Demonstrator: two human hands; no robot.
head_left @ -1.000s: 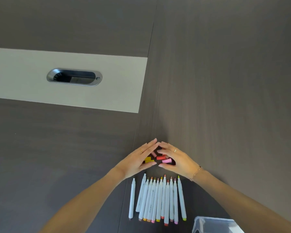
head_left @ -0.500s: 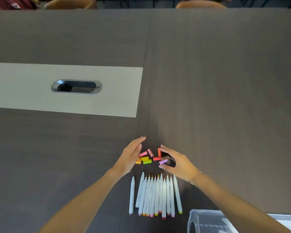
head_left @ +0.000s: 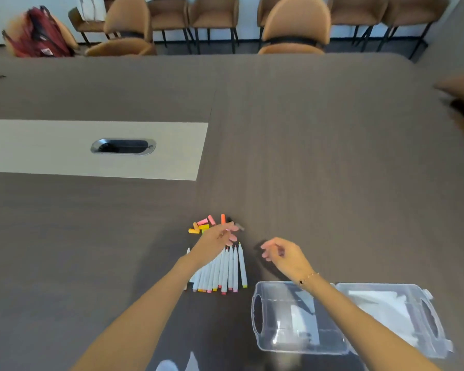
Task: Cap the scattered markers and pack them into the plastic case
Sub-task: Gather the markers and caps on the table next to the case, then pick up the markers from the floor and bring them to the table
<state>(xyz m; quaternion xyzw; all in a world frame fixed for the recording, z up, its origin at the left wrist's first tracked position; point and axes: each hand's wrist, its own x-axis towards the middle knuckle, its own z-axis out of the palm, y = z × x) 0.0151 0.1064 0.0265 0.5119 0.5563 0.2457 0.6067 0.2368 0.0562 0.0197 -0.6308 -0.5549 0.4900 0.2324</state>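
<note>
Reaching across a dark wood-grain table [head_left: 319,145], a person's left hand [head_left: 216,241] hovers with fingers relaxed and loosely extended over the far ends of a row of white-barrelled markers [head_left: 227,271], holding nothing that can be made out. The right hand [head_left: 284,254] hangs just to the right of the row, its fingers loosely curled and empty, a thin bracelet [head_left: 308,278] at the wrist. The markers lie side by side, uncapped coloured tips pointing away from the person. Beyond them sits a small cluster of loose caps [head_left: 205,225] in orange, yellow, pink and dark tones, partly hidden by the left fingers. A clear plastic case [head_left: 284,338] lies open flat at near right, beneath the right forearm and apart from the markers. A pale inset panel [head_left: 51,148] with a metal cable port [head_left: 123,146] occupies the left of the table; tan chairs [head_left: 295,25] and a red backpack [head_left: 42,33] line the far edge.
</note>
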